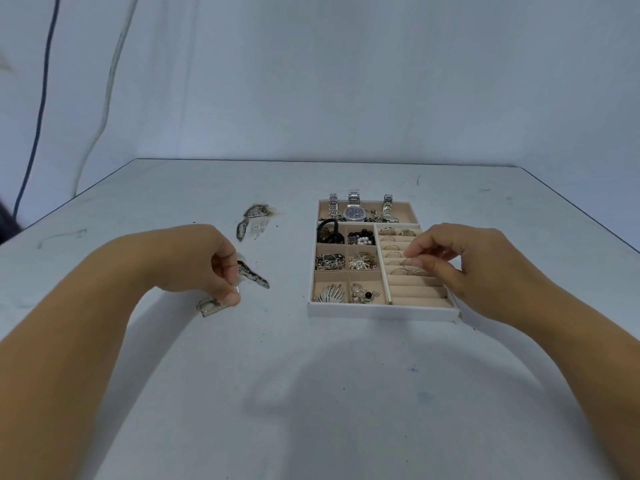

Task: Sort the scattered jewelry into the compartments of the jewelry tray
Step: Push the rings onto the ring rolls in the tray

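1. Head view: the jewelry tray [381, 311] is sitting right of the frame's centre on the pale table [311, 393], white-rimmed with beige lining.
2. Its far strip is holding watches [354, 211], their metal bands sticking up over the back edge.
3. Below that, at the tray's left, six small square compartments are showing dark hair ties, black and white beads, tangles of silver and gold chain, a silver fan-shaped brooch [330, 293] and a piece with a black stone.
4. The tray's right side is a bank of beige ring rolls [417, 292]; thin rings are sitting in the upper rows, the lowest rows are bare.
5. My right hand [460, 258] is hovering over the ring rolls, palm down, thumb and forefinger pressed together at the tips; whether a ring is between them I cannot tell.
6. My left hand [211, 263] is lying left of the tray, fingers curled, thumb and forefinger pinching a small ring [237, 290] just above the table.
7. Loose jewelry pieces [252, 220] are lying scattered around my left hand, left of the tray.
8. Both my forearms are reaching in from the frame's lower corners.
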`<state>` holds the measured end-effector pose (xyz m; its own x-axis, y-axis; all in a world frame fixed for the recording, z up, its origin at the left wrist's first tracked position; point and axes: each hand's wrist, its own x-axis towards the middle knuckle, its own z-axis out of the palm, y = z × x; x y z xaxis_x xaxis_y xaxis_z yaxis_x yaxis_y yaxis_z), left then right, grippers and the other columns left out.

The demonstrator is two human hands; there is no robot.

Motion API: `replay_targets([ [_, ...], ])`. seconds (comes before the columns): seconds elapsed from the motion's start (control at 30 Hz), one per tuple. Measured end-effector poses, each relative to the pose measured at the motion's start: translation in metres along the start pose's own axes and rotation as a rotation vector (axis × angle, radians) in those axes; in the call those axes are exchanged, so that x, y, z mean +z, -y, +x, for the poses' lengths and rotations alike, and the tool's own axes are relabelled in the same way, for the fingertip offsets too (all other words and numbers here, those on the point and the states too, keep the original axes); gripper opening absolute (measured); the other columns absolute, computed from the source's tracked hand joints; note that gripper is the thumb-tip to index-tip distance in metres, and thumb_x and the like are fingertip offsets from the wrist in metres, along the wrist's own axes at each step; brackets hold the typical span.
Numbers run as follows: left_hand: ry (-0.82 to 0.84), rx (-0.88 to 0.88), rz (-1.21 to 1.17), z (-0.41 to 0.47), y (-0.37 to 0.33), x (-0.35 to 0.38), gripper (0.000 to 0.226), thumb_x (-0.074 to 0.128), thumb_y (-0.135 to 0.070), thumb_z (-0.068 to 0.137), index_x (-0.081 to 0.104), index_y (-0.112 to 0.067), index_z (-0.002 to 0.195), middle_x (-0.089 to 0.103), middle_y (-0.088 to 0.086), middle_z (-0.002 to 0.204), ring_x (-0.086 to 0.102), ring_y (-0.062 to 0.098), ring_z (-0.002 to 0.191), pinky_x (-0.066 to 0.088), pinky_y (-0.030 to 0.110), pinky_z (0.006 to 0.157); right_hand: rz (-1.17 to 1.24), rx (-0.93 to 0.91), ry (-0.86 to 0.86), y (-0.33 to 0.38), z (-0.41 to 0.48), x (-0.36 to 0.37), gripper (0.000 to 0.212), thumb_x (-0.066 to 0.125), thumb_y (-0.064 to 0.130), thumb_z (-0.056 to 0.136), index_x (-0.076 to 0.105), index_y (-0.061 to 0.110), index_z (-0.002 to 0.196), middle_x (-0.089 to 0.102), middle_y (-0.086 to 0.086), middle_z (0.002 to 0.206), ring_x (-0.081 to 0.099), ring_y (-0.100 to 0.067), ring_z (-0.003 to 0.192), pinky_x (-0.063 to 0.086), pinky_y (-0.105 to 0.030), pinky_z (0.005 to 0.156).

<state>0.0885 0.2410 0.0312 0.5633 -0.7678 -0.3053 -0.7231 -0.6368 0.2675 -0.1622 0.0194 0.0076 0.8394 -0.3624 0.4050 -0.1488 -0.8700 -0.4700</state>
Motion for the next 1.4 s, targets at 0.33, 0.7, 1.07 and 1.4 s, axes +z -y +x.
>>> replay_targets([
  [0.33, -0.465, 0.39, -0.337, -0.002, -0.047, 0.02, 0.013, 0.08, -0.025, 0.072, 0.068, -0.026, 0.069, 0.066, -0.017, 0.069, 0.059, -0.001, 0.061, 0.04, 0.004, 0.057, -0.044, 0.068, -0.029, -0.015, 0.003, -0.008, 0.016, 0.063, 0.016, 0.088, 0.066, 0.032, 0.092, 0.062, 0.025, 0.085, 0.054, 0.014, 0.086, 0.037, 0.002, 0.072],
  [0.7, -0.428, 0.639, -0.347, 0.021, -0.123, 0.06, 0.008, 0.068, -0.021, 0.085, 0.073, -0.021, 0.091, 0.071, -0.01, 0.08, 0.065, 0.001, 0.069, 0.047, 0.007, 0.066, -0.001, 0.117, -0.075, -0.031, 0.002, -0.013, 0.012, 0.061, 0.013, 0.089, 0.07, 0.019, 0.094, 0.065, 0.011, 0.086, 0.057, 0.004, 0.079, 0.037, 0.001, 0.067],
  [1.07, -0.471, 0.841, 0.044, 0.035, -0.142, 0.058, 0.011, 0.067, -0.027, 0.084, 0.075, -0.022, 0.09, 0.065, -0.011, 0.081, 0.056, 0.002, 0.071, 0.049, 0.019, 0.068, 0.037, 0.08, -0.079, -0.028, 0.003, -0.011, 0.011, 0.063, 0.015, 0.089, 0.07, 0.022, 0.093, 0.06, 0.017, 0.082, 0.056, 0.003, 0.078, 0.041, -0.007, 0.072],
  [1.4, -0.453, 0.883, 0.199, 0.029, -0.155, 0.054, 0.008, 0.066, -0.022, 0.081, 0.074, -0.023, 0.082, 0.062, -0.011, 0.071, 0.045, 0.001, 0.062, 0.044, 0.02, 0.061, 0.023, 0.043, -0.089, -0.028, 0.003, -0.01, 0.011, 0.064, 0.016, 0.087, 0.07, 0.023, 0.093, 0.064, 0.012, 0.083, 0.058, 0.002, 0.077, 0.041, -0.006, 0.072],
])
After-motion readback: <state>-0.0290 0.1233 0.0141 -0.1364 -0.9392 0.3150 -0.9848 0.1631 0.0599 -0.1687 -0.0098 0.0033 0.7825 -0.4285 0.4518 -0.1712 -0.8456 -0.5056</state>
